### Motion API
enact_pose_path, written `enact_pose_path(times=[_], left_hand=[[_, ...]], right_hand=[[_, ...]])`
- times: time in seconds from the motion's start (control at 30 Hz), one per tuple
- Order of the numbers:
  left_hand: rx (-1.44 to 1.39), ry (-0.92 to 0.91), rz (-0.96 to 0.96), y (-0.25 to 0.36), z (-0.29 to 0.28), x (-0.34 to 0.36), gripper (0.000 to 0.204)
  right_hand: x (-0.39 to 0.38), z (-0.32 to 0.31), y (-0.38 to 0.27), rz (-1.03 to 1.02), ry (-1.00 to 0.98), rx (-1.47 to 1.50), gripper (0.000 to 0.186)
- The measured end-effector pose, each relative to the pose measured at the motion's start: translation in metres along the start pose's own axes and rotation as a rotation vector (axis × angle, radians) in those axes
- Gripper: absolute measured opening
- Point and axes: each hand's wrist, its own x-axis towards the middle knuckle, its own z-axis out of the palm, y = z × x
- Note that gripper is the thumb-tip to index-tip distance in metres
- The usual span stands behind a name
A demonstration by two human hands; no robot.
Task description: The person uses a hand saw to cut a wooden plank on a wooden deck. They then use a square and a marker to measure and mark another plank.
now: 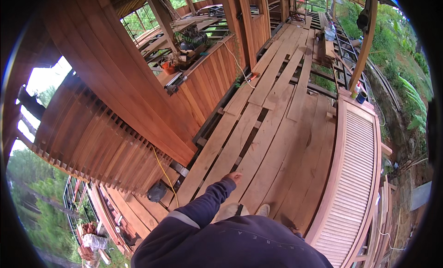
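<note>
My left hand (234, 177) hangs in front of me above the wooden floor planks (258, 148), with its fingers curled in and nothing seen in them. The dark sleeve of that arm reaches out from the left side of my body. Only a small patch of my right hand (295, 230) shows at the right edge of my dark top, and its fingers are hidden. Nearest to it is a long louvred wooden panel (350, 175) with pale slats and a reddish frame. My light shoe (263, 210) stands on the planks below me.
Gaps split the planks, and a dark metal frame (323, 87) shows beyond them. A wooden wall (210, 88) runs along the left. An orange-tipped tool (253, 76) with a pale cord lies by it. A yellow cord (166, 171) trails near a black bag (157, 192). A dark blue can (362, 97) stands on the panel's far end.
</note>
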Motion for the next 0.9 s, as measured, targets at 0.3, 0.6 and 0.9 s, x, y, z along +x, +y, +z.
enact_pose_path(times=[0.3,0.6,0.9], left_hand=[[0.773,-0.093,0.141,-0.114,-0.014,0.015,0.021],[1.033,-0.7,-0.391,-0.193,-0.078,0.05,0.028],[-0.148,0.118,-0.392,-0.032,-0.13,0.374,0.019]], right_hand=[[0.116,-0.163,-0.046,0.58,-0.107,0.623,0.019],[0.26,-0.217,-0.048,0.822,-0.191,0.679,0.019],[0.424,-0.354,-0.048,1.0,-0.11,0.845,0.019]])
